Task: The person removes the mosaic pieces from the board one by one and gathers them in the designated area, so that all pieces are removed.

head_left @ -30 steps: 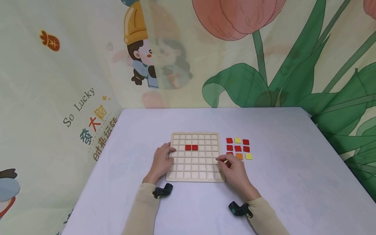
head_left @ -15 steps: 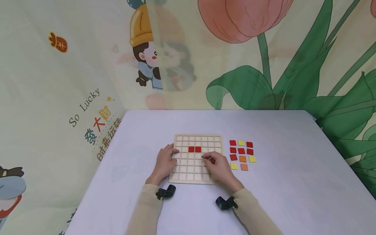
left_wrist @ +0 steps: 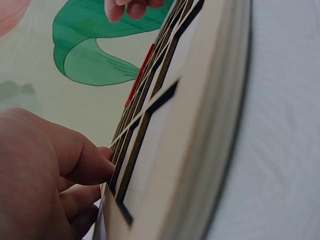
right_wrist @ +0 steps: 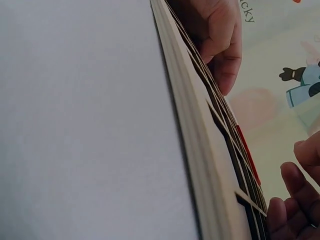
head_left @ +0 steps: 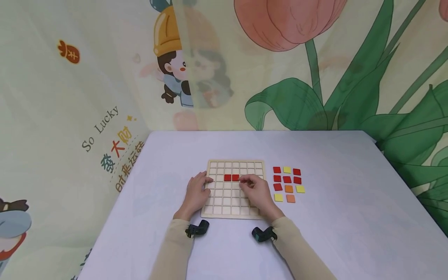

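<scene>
In the head view a pale wooden grid board [head_left: 230,217] lies on the table with two red square tiles [head_left: 228,177] side by side in its cells. My left hand [head_left: 196,194] rests on the board's left border, index finger and thumb reaching over it. My right hand [head_left: 257,190] is over the board's right part, thumb and index finger close together, fingertips right beside the right-hand red tile. I cannot tell whether a tile is between those fingertips. The left wrist view shows my left thumb [left_wrist: 90,162] at the board's edge.
Right of the board, loose square tiles lie in rough rows: several red tiles [head_left: 287,179], a few yellow tiles [head_left: 300,189] and two orange tiles [head_left: 289,189]. A white cloth covers the table [head_left: 336,217]. A printed curtain [head_left: 280,97] hangs behind it.
My right hand has moved left from the board's right edge, then up to beside the red tiles, uncovering the lower loose tiles. The left hand stays on the board; the head view has shifted slightly.
</scene>
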A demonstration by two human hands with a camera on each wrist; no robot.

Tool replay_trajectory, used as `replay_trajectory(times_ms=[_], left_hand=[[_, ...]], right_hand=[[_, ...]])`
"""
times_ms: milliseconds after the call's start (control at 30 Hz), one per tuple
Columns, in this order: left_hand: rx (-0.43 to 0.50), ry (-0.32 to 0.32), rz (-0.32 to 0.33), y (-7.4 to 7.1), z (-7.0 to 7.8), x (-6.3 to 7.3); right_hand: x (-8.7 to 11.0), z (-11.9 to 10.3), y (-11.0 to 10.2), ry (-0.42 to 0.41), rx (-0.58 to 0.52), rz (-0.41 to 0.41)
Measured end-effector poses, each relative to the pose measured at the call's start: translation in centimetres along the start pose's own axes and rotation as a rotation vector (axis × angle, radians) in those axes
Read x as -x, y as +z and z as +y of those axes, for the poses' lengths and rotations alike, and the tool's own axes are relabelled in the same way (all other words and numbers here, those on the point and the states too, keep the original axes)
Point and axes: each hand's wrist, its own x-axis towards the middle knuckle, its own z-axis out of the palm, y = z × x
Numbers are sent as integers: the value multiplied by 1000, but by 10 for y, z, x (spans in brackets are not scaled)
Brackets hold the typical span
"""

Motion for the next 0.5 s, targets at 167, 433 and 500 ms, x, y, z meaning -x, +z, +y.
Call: replay_trajectory(times_ms=[167, 433, 500], left_hand=[[2, -4, 4, 0, -1, 0], [0, -10, -1, 0, -1, 1], [-1, -11, 1, -1, 0, 1]], right_hand=[[-7, 1, 3, 14, 8, 31], [-18, 0, 6, -24, -26, 164], [-21, 0, 7, -19, -21, 194]])
